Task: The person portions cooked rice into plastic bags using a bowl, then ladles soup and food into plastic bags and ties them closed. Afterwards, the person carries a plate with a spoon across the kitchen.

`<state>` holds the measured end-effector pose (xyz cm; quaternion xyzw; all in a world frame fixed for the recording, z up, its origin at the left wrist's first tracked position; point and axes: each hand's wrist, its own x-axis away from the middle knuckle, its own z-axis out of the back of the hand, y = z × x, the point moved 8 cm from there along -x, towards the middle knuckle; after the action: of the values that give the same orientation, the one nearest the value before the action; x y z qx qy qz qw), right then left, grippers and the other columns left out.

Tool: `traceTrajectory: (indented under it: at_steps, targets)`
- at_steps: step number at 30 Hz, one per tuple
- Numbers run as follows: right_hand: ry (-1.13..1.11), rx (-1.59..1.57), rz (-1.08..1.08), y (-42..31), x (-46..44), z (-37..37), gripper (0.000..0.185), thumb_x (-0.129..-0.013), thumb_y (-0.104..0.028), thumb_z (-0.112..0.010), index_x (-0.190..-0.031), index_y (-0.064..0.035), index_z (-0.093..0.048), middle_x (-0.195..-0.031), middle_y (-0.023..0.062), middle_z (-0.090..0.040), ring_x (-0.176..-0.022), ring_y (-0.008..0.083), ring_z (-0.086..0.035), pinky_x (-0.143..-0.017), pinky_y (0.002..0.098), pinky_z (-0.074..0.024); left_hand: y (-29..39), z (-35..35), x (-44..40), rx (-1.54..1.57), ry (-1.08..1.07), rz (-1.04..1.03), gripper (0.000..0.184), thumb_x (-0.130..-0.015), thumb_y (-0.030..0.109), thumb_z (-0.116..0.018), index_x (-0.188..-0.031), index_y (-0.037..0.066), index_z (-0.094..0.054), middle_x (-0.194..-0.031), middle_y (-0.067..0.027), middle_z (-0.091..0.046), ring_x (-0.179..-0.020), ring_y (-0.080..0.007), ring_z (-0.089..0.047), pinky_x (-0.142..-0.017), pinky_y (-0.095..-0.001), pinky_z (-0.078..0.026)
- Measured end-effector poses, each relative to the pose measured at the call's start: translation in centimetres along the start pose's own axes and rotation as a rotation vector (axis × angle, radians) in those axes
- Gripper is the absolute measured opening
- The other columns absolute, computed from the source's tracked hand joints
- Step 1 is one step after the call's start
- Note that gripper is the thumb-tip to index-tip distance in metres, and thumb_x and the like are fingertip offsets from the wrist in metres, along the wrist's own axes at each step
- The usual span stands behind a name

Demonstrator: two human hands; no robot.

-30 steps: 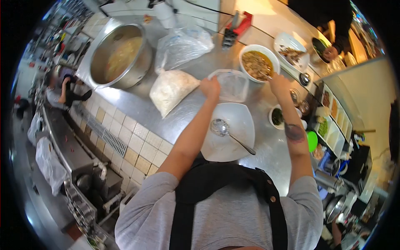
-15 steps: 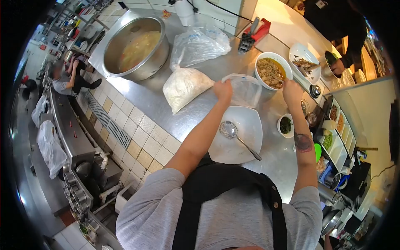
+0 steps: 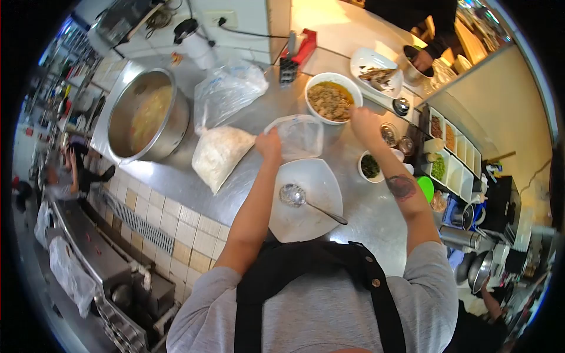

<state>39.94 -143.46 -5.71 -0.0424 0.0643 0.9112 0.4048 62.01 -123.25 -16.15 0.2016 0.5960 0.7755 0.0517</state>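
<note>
My left hand [image 3: 269,143] is closed on the left rim of a clear plastic container [image 3: 301,139], beside a filled bag of white food [image 3: 220,154]. My right hand [image 3: 366,122] is closed at the right edge of a white bowl of stew [image 3: 331,101]; what its fingers hold is too small to make out. Nearer to me, a square white bowl [image 3: 318,176] has a slotted metal spoon [image 3: 293,195] lying in it. A small bowl of chopped greens [image 3: 370,167] stands below my right forearm.
A large steel pot [image 3: 176,126] is at the left of the steel counter. Behind are an empty-looking plastic bag [image 3: 229,88] and a red-handled tool [image 3: 305,48]. A plate of fish [image 3: 376,73] and topping trays [image 3: 456,170] lie right. A person's hand [image 3: 422,60] reaches into a pot.
The view has swung, so the counter items sit lower and further left. Both my hands remain beside the container and the stew bowl. The handle seen earlier at my right hand no longer shows clearly.
</note>
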Motion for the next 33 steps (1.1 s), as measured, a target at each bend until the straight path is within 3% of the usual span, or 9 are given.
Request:
traceTrajectory:
  at_steps: [3,6,9,11,13,14,19,27,33]
  targets:
    - [0.064,-0.321,-0.126,1.1,2.1,-0.1,0.02,-0.083,-0.02,-0.055,-0.099,-0.0074,-0.053,-0.071,0.0163,-0.061,-0.068,0.0355,-0.062,-0.061,0.0453,-0.0491,1.2,1.5,0.0,0.267,-0.159,0.124,0.023,-0.078,0.021,-0.063,-0.085,-0.002,-0.064,-0.073,-0.0076,-0.063,-0.064,-0.0164,-0.057,-0.059,-0.0327,-0.046]
    - [0.225,-0.437,-0.258,3.3,4.8,2.5,0.036,-0.081,-0.029,-0.06,-0.11,-0.0099,-0.049,-0.091,0.0212,-0.058,-0.081,0.0375,-0.059,-0.069,0.0462,-0.0475,5.4,6.8,1.1,0.293,-0.122,-0.021,0.019,-0.079,0.018,-0.064,-0.084,0.0,-0.06,-0.072,-0.0027,-0.057,-0.066,-0.0127,-0.051,-0.062,-0.029,-0.043]
    - [0.299,-0.524,-0.416,5.8,8.5,3.8,0.039,-0.078,-0.027,-0.064,-0.109,-0.0073,-0.051,-0.102,0.0206,-0.054,-0.091,0.0363,-0.056,-0.075,0.0431,-0.0468,13.3,13.6,4.2,-0.286,0.116,-0.565,0.026,-0.076,0.015,-0.069,-0.092,0.0,-0.054,-0.08,-0.0044,-0.053,-0.08,-0.016,-0.05,-0.073,-0.028,-0.041]
    - [0.43,-0.483,-0.4,6.1,12.2,3.9,0.038,-0.077,-0.024,-0.065,-0.108,-0.0058,-0.053,-0.101,0.0196,-0.055,-0.09,0.036,-0.056,-0.076,0.0421,-0.0466,17.3,16.7,6.5,-0.243,0.141,-0.921,0.037,-0.076,0.015,-0.07,-0.103,0.002,-0.048,-0.1,-0.0095,-0.048,-0.094,-0.0192,-0.046,-0.083,-0.0311,-0.039]
    - [0.427,-0.628,-0.344,5.1,15.5,3.3,0.033,-0.074,-0.018,-0.067,-0.102,-0.0037,-0.055,-0.098,0.0188,-0.055,-0.089,0.036,-0.055,-0.076,0.0415,-0.0461,23.6,18.8,12.1,-0.302,0.149,-1.006,0.033,-0.083,0.007,-0.06,-0.112,-0.002,-0.047,-0.105,-0.0117,-0.05,-0.1,-0.0215,-0.047,-0.089,-0.0334,-0.039]
    - [0.381,-0.691,-0.352,4.5,16.8,2.8,0.031,-0.073,-0.016,-0.068,-0.1,-0.0043,-0.056,-0.097,0.0178,-0.055,-0.088,0.0356,-0.055,-0.076,0.0411,-0.0464,25.9,20.2,14.5,-0.213,0.171,-0.904,0.029,-0.085,0.008,-0.059,-0.112,0.0,-0.055,-0.104,-0.0106,-0.056,-0.092,-0.0195,-0.052,-0.081,-0.0303,-0.043]
    - [0.302,-0.829,-0.421,2.4,21.9,5.6,0.029,-0.073,-0.013,-0.068,-0.098,-0.0037,-0.056,-0.101,0.0162,-0.053,-0.096,0.0328,-0.054,-0.084,0.0376,-0.0437,31.5,21.3,28.4,0.049,0.166,-1.516,0.032,-0.083,0.004,-0.059,-0.115,0.002,-0.056,-0.088,-0.0122,-0.055,-0.074,-0.015,-0.051,-0.063,-0.027,-0.043]
    - [0.322,-0.808,-0.334,4.4,22.1,5.7,0.028,-0.07,-0.009,-0.069,-0.095,-0.0045,-0.057,-0.1,0.0154,-0.054,-0.088,0.0311,-0.057,-0.076,0.0371,-0.0473,31.8,19.0,33.4,0.233,0.006,-1.68,0.035,-0.082,0.004,-0.06,-0.117,0.001,-0.054,-0.082,-0.0081,-0.05,-0.068,-0.0122,-0.043,-0.059,-0.0252,-0.036]
    - [0.405,-0.637,-0.325,13.0,10.6,5.2,0.01,-0.076,-0.008,-0.059,-0.086,-0.0052,-0.061,-0.089,0.0168,-0.058,-0.083,0.0345,-0.057,-0.076,0.0412,-0.0468,32.3,17.7,31.8,0.12,0.035,-1.64,0.036,-0.082,0.004,-0.06,-0.117,0.001,-0.053,-0.077,-0.0051,-0.046,-0.064,-0.0102,-0.038,-0.055,-0.0238,-0.032]
